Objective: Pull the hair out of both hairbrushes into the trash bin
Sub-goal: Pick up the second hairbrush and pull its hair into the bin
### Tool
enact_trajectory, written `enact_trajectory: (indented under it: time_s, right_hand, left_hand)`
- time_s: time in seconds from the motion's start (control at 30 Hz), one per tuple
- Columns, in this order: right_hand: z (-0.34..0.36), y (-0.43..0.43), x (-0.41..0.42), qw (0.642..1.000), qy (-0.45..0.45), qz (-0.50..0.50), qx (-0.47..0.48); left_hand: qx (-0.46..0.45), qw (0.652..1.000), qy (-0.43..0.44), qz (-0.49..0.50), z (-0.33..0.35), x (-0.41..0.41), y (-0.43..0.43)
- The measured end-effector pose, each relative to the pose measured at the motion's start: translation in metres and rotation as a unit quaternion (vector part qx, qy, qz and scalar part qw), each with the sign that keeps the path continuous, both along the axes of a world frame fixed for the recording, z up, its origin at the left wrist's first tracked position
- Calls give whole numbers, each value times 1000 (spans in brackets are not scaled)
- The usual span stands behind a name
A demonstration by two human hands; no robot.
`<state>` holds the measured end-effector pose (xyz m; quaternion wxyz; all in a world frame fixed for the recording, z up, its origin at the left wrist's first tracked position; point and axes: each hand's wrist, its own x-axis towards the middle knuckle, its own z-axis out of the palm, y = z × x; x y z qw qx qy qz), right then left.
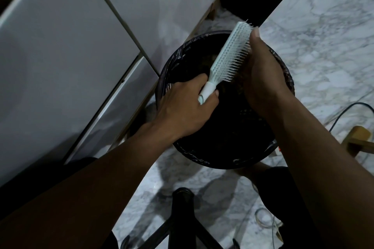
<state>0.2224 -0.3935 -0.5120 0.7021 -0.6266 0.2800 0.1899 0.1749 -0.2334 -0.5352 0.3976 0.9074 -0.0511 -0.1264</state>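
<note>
A pale mint hairbrush point(228, 52) is held slanted above a round black trash bin point(204, 159) lined with a dark bag. My left hand point(186, 107) grips the brush's handle at its lower end. My right hand point(263, 75) lies against the bristle side, thumb up near the brush's tip, its fingers hidden behind the bristles. I cannot tell whether any hair is in those fingers. Only one hairbrush is in view. The inside of the bin is too dark to read.
A white cabinet point(70, 56) stands at the left, close to the bin. The floor is marble tile point(323, 36). A black cable point(344, 111) and a wooden leg point(358, 139) lie at the right. A black chair base point(180, 218) is at the bottom.
</note>
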Motion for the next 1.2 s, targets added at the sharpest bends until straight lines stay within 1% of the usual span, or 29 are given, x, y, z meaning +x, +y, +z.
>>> enact_trajectory:
  time_s: [0.13,0.17,0.33,0.53,0.6,0.7,0.8,0.9,1.03,1.1,1.13,1.17,1.2]
  right_hand:
    - [4,3,-5,986,-17,75,-148]
    - [5,3,-5,982,-22,81,-169]
    - [6,4,-4,979,-22,77,-185]
    - [-7,-2,-5,970,-29,53,-234]
    - [-13,-6,-5,959,-26,72,-271]
    - [-21,-11,-5,948,-16,103,-299]
    - [-25,-11,-5,929,15,176,-326]
    - [-26,-10,-6,904,21,220,-365]
    - [-21,-13,-6,898,30,231,-373]
    - [-18,-13,-7,900,33,231,-370]
    - [-19,-11,-8,911,34,221,-348]
    - [-19,-9,-8,932,40,198,-301]
    - [-18,-6,-8,956,52,172,-233]
  left_hand:
    - [-3,1000,-4,12,0,2,1]
    - [-1,1000,-4,13,0,2,1]
    - [14,1000,4,11,-1,1,0]
    - [36,998,16,48,-6,4,6]
    - [42,998,17,53,-7,5,7]
    - [59,996,23,59,-9,6,8]
    - [71,995,34,56,-9,5,8]
    - [80,994,39,65,-8,5,9]
    - [132,987,45,74,-6,5,13]
    - [141,987,39,70,-5,5,13]
    - [139,987,37,67,-3,5,13]
    - [137,988,34,62,-3,5,12]
    - [133,989,32,56,-2,4,12]
